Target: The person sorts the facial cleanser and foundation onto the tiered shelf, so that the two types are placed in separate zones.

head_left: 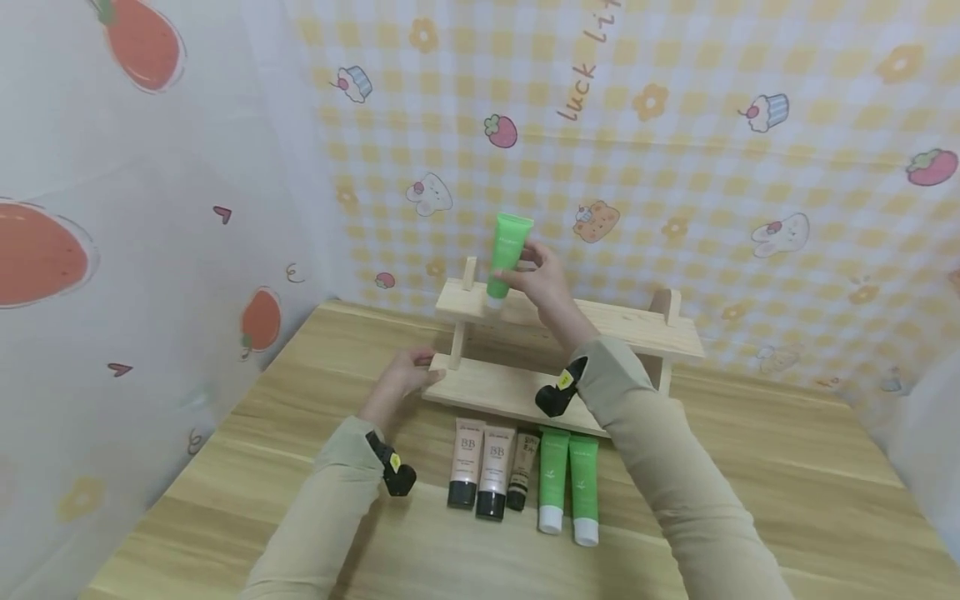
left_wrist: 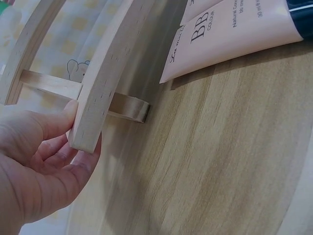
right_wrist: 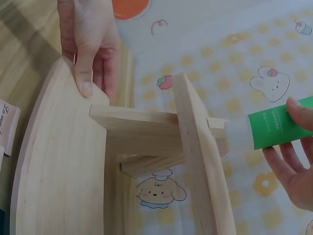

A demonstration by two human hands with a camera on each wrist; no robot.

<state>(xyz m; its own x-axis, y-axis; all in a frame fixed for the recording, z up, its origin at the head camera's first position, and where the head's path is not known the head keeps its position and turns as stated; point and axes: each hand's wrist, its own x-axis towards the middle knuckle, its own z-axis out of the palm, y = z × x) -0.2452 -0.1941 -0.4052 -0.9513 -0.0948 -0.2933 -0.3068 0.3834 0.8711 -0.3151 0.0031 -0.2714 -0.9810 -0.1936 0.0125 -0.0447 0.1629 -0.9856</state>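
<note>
My right hand grips a green tube with a white cap, cap down, over the left end of the upper shelf of a two-tier wooden rack. In the right wrist view the tube's cap is close to the upper board, and the thumb and fingers stand on either side of the tube. My left hand pinches the left end of the lower shelf board. In the left wrist view its thumb lies on top of the board and the fingers are beneath.
In front of the rack lie two pink BB tubes with black caps, a smaller brown tube and two green tubes with white caps. The wooden table meets a patterned cloth wall behind and another cloth at left.
</note>
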